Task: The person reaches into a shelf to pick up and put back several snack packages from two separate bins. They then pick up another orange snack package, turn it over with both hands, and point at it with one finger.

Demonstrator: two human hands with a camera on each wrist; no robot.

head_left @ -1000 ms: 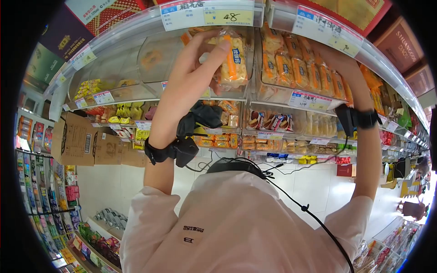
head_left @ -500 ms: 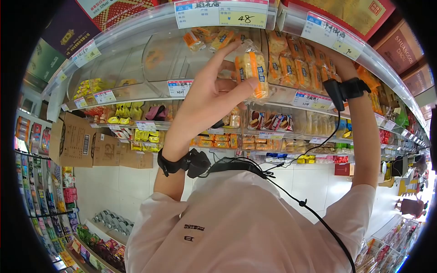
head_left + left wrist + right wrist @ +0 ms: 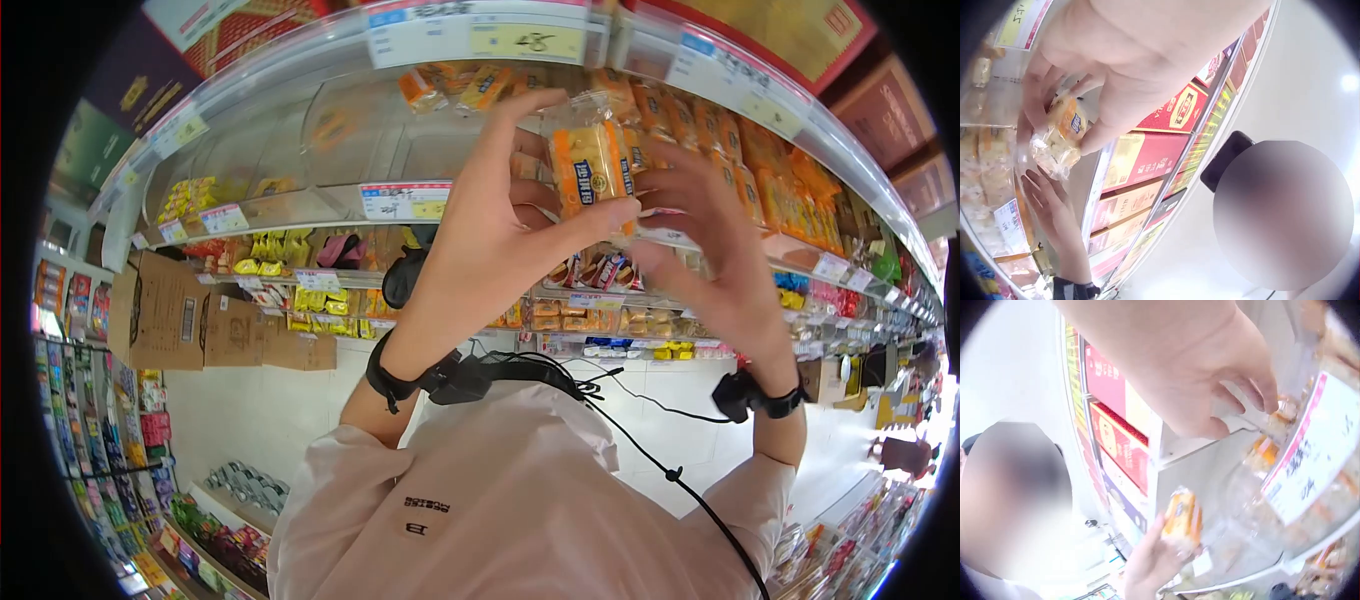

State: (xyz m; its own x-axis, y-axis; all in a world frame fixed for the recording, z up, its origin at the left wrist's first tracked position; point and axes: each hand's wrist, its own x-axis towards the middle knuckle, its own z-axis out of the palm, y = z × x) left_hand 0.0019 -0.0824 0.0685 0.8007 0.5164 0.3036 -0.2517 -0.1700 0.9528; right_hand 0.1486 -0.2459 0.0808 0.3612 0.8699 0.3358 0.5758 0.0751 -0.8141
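Note:
My left hand (image 3: 470, 240) holds a small wrapped pastry (image 3: 590, 165) in an orange and clear wrapper, raised in front of the shelf. Its thumb presses the near side of the pack, while the other fingers lie behind it. To the right, my right hand (image 3: 710, 250) is close beside the pack with bent, spread fingers. In the right wrist view a gap shows between the right hand (image 3: 1204, 375) and the pastry (image 3: 1183, 519), and nothing is in that hand. Similar pastries (image 3: 690, 115) fill the clear bin behind.
Left of that bin, a clear plastic bin (image 3: 260, 130) has a few packs at its back. Price tags (image 3: 405, 200) run along the shelf fronts. Boxed goods (image 3: 1119, 440) stand above. Lower shelves carry more snacks, and a cardboard box (image 3: 165, 310) stands at the left.
My left hand has drawn the pastry out of the left bin and moved it right, turning the pack. My right hand has come out of the right bin toward the pack.

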